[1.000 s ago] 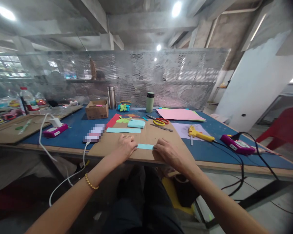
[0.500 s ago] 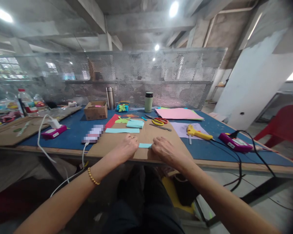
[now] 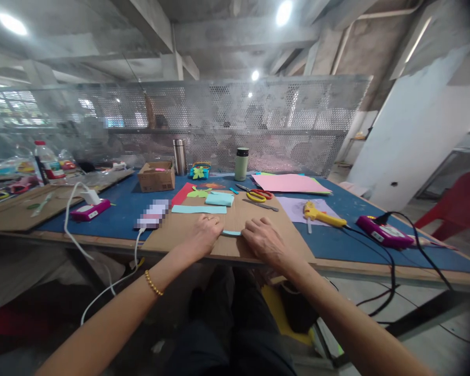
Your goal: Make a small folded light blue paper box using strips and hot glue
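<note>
Between my two hands a light blue paper strip shows as a narrow band over the cardboard sheet. My left hand is closed on its left end, fingers curled down. On the right end, my right hand grips with bent fingers; its fingertips are partly hidden. Just beyond my left hand lies a second light blue strip, flat on the cardboard. Behind that rests a folded light blue paper piece, beside green leaf-shaped paper and red paper.
Scissors and a grey blade-like tool lie beyond my right hand. To the right are a yellow glue gun and a purple power box with a black cable. A phone with a white cable is at left; a green tumbler stands behind.
The strip between my hands looked wider and flat before; now it appears as a thinner, slightly bent band. My hands stay in nearly the same place, and the view has shifted slightly.
</note>
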`<state>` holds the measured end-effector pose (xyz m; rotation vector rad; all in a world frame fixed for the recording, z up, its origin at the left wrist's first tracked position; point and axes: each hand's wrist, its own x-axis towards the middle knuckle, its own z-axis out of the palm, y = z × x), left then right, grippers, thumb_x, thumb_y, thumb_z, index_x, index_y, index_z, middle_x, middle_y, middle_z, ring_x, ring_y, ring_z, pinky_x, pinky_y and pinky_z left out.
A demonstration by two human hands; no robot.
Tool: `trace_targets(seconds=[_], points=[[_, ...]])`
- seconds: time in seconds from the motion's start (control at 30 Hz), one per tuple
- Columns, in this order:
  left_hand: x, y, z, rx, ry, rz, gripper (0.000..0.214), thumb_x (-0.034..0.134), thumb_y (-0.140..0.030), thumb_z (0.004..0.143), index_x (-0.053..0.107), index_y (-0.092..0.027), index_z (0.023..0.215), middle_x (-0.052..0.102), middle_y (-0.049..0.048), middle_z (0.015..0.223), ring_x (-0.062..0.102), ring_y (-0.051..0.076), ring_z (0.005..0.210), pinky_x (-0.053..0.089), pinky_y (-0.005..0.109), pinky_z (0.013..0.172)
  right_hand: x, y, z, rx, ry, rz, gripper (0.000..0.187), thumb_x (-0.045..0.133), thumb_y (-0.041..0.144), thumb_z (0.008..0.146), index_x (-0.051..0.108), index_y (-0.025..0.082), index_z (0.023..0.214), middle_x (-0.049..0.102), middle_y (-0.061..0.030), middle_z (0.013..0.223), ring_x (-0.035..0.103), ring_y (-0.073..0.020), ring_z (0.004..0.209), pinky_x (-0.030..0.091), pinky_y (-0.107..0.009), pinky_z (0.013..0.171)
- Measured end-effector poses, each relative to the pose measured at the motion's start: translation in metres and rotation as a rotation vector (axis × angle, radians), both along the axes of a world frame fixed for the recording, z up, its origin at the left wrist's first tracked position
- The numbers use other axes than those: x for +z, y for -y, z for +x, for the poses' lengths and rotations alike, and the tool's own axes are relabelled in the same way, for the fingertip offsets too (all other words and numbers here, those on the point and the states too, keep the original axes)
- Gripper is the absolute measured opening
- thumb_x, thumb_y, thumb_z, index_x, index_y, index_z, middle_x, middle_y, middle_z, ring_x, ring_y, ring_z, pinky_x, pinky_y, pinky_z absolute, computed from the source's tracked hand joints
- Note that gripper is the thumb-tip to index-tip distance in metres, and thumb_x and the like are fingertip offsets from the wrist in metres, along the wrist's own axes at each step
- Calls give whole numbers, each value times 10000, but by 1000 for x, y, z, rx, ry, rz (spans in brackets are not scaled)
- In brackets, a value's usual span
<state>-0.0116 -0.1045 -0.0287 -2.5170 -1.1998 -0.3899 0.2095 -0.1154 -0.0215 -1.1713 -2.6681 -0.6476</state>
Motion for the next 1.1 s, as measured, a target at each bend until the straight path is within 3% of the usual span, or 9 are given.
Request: trace_targets(seconds=[0.13, 0.3, 0.53, 0.77, 0.9, 1.1], points=[[3, -1, 2, 48, 70, -83, 205, 424, -133, 944, 619, -146, 884, 635, 112, 990, 560, 232, 931, 387, 373, 832, -2, -3, 6, 16, -122, -54, 198, 479, 141, 962, 637, 152, 842, 626, -82, 866, 522, -196, 817, 329, -309, 768], [8, -12, -6, 47, 326, -323, 155, 512, -214, 919, 633, -165, 835, 662, 68, 945, 573, 207, 914, 414, 315, 822, -2, -11, 14, 73, -426, -259, 228, 471, 195, 973, 664, 156, 857, 649, -75, 885, 577, -174, 836, 392, -266, 769], [9, -29, -11, 51, 515, -566, 142, 515, -199, 840, 605, -167, 734, 608, 6, 759, 530, 157, 739, 402, 249, 670, -2, -23, 18, -67, -621, -411, 130, 561, 238, 901, 677, 182, 889, 699, -52, 888, 609, -173, 807, 415, -251, 719], [5, -35, -10, 129, 514, -540, 62, 544, -181, 789, 603, -181, 773, 612, 2, 781, 541, 159, 756, 395, 244, 654, 5, -20, 12, -132, -550, -398, 215, 476, 195, 911, 658, 188, 798, 698, -50, 808, 596, -156, 744, 390, -236, 668], [12, -29, -5, 142, 465, -517, 50, 545, -167, 796, 591, -187, 789, 634, 13, 827, 558, 164, 784, 396, 245, 653, 3, -23, 13, -157, -530, -381, 184, 493, 199, 899, 663, 180, 830, 699, -61, 853, 599, -164, 784, 399, -244, 694], [22, -15, 1, 200, 446, -493, 50, 537, -150, 818, 567, -188, 808, 638, 17, 847, 568, 167, 811, 395, 248, 668, -2, -32, 19, -189, -582, -471, 119, 557, 171, 828, 664, 183, 879, 699, -49, 914, 609, -165, 816, 423, -247, 715]])
